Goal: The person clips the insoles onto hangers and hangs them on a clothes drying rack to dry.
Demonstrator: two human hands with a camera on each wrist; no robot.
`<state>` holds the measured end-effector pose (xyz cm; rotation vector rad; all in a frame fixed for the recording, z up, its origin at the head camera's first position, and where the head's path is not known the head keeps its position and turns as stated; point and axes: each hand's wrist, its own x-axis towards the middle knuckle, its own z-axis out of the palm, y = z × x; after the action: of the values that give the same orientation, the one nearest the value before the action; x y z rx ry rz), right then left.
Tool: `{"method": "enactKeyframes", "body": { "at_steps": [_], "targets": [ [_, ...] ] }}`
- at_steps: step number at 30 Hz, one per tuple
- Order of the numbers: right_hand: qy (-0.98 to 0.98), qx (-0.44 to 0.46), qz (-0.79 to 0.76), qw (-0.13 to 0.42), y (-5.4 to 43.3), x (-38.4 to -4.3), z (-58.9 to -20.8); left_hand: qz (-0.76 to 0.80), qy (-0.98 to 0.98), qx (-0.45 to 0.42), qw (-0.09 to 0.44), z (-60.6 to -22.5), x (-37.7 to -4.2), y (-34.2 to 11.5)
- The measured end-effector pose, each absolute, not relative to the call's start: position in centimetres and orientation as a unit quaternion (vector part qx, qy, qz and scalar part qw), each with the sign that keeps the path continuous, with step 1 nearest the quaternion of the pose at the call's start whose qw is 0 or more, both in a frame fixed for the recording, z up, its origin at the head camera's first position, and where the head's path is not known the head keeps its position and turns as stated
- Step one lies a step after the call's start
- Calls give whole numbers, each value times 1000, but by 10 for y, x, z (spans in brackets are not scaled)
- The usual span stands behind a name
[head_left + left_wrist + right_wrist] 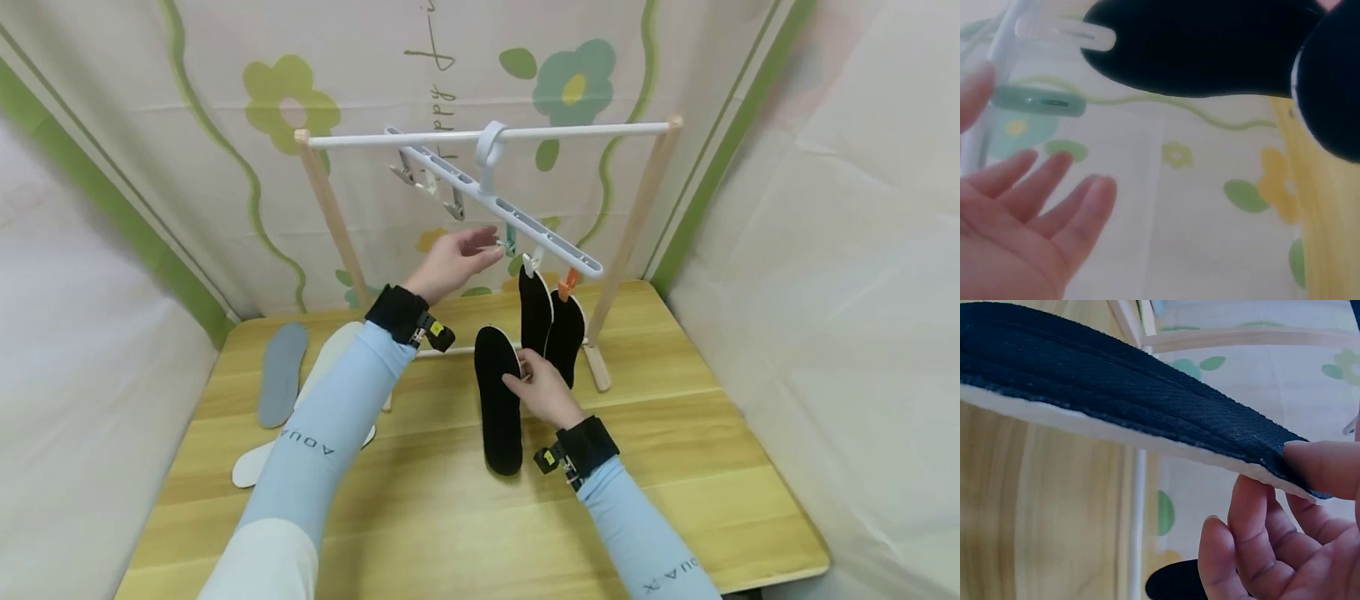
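Two black insoles hang from the light grey clip hanger, one in a white clip, the other in an orange clip at the near end. Just left of them I pinch a third black insole in my right hand, thumb on its dark face and fingers against the pale edge; the hanging pair is close behind my knuckles. My left hand is raised beside a green clip, fingers loosely spread, and I cannot tell whether the thumb touches that clip. My two hands are apart. Three more clips, grey and white, line the hanger's far half. The hanger hooks over a white rod between wooden posts and slants across it. Off to my left lie a grey insole and some pale insoles, partly covered by my light blue left sleeve. All this is over a wood-grain tabletop. Whitish fabric sides rise around it, and the back panel carries printed flowers, wavy green lines and lettering
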<state>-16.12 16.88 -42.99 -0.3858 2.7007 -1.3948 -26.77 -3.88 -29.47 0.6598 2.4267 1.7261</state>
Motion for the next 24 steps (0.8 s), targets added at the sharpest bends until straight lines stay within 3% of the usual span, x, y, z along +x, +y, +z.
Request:
{"method": "enactKeyframes", "body": {
  "at_steps": [9,24],
  "targets": [
    [877,-139,-460,29,173,-155,-417,620,743,239,80,-291,-287,-29],
    [861,-158,-483,12,178,-150,-402,624,729,274,69,-294,-287,-28]
  ]
}}
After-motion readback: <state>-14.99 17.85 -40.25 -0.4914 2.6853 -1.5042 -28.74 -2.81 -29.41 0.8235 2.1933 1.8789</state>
